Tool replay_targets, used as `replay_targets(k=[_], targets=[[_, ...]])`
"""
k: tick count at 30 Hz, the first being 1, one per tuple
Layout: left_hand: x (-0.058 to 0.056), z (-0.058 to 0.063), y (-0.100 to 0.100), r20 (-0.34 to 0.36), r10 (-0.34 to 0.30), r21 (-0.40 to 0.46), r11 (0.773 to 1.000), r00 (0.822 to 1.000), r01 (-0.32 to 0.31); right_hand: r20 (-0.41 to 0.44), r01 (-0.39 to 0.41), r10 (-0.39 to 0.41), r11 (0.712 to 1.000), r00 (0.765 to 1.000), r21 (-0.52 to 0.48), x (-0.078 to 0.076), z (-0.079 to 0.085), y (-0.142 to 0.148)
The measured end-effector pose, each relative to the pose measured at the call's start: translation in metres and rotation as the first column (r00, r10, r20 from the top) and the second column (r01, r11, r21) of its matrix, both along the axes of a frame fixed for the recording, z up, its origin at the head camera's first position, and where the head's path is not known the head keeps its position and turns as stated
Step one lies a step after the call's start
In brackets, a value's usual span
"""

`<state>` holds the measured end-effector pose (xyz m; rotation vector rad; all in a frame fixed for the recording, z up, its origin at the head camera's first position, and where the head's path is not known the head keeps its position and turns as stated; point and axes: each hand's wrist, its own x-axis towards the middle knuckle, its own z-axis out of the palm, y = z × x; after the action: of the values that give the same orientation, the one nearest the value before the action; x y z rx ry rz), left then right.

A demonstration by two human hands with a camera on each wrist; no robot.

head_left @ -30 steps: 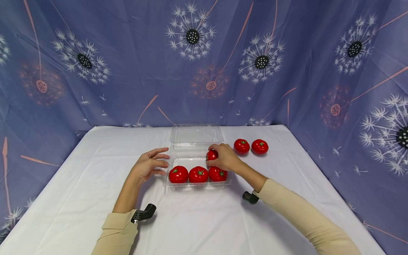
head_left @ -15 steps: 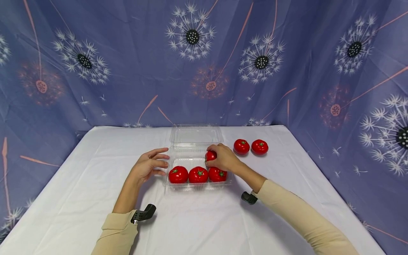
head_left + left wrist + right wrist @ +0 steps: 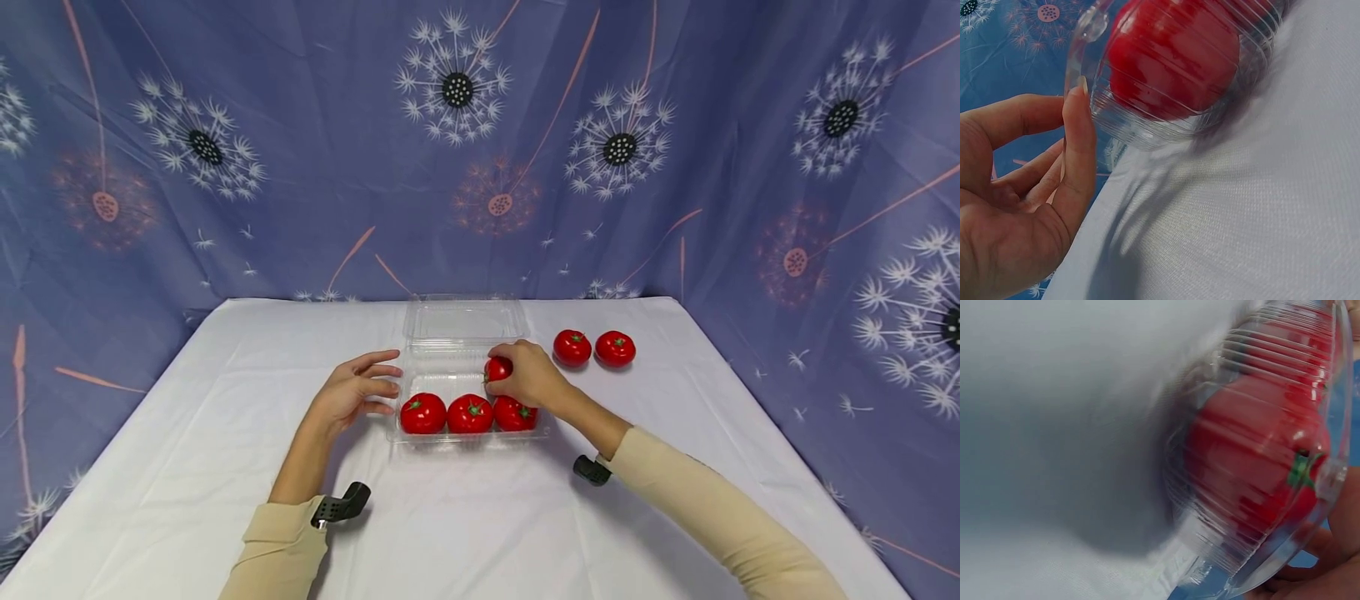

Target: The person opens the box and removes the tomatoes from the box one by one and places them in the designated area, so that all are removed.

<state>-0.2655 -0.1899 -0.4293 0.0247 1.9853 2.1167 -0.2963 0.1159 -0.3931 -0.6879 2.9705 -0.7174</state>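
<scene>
A clear plastic clamshell box (image 3: 442, 439) stands with its lid raised, three red tomatoes in its front row, the middle one a red tomato (image 3: 470, 414). My right hand (image 3: 534, 377) grips a further tomato (image 3: 497, 369) between thumb and fingers over the back right of the box. At the left side my left hand (image 3: 348, 392) has its fingers spread, fingertips right at the rim. In the left wrist view, the left hand's thumb (image 3: 1079, 144) overlaps the clear rim. The right wrist view shows a front tomato (image 3: 1254, 450) through the ribbed wall; the held tomato is hidden there.
Two more tomatoes, a left one (image 3: 572, 347) and a right one (image 3: 615, 348), lie to the right of the raised lid (image 3: 467, 321). White cloth covers the table (image 3: 225, 417). A blue dandelion-patterned curtain (image 3: 337, 125) hangs behind and at both sides.
The head view has shifted slightly. My right hand keeps its grip on the tomato in almost the same place, and my left hand stays at the box's left side.
</scene>
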Motion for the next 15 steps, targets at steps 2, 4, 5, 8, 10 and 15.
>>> replay_targets(k=[2,4,5,8,10,15], targets=[[0.0001,0.0002,-0.0001,-0.001,0.0,-0.001,1.0,1.0,0.0,-0.028,-0.001,0.001,1.0,1.0,-0.005,0.0,-0.0018,0.0],[0.0004,0.0005,-0.0003,-0.002,-0.001,-0.005,1.0,1.0,0.001,-0.061,-0.009,0.008,1.0,0.998,-0.016,0.0001,-0.0036,0.0001],[0.0008,0.0008,-0.0003,-0.001,-0.001,-0.005,1.0,1.0,0.001,-0.072,-0.009,0.007,1.0,0.997,-0.023,0.0003,-0.0042,0.0002],[0.0016,0.0014,-0.0005,-0.001,-0.006,-0.005,1.0,1.0,0.006,-0.091,0.002,-0.007,0.998,0.996,-0.056,0.0006,-0.0054,0.0009],[0.0017,0.0018,0.0001,0.0,-0.008,-0.002,1.0,1.0,0.008,-0.087,0.016,-0.024,0.996,0.996,-0.087,0.0005,-0.0048,0.0014],[0.0021,0.0035,0.0007,0.0,-0.006,0.001,1.0,1.0,0.006,-0.083,0.043,-0.058,0.985,0.995,-0.165,0.0,-0.0001,0.0033]])
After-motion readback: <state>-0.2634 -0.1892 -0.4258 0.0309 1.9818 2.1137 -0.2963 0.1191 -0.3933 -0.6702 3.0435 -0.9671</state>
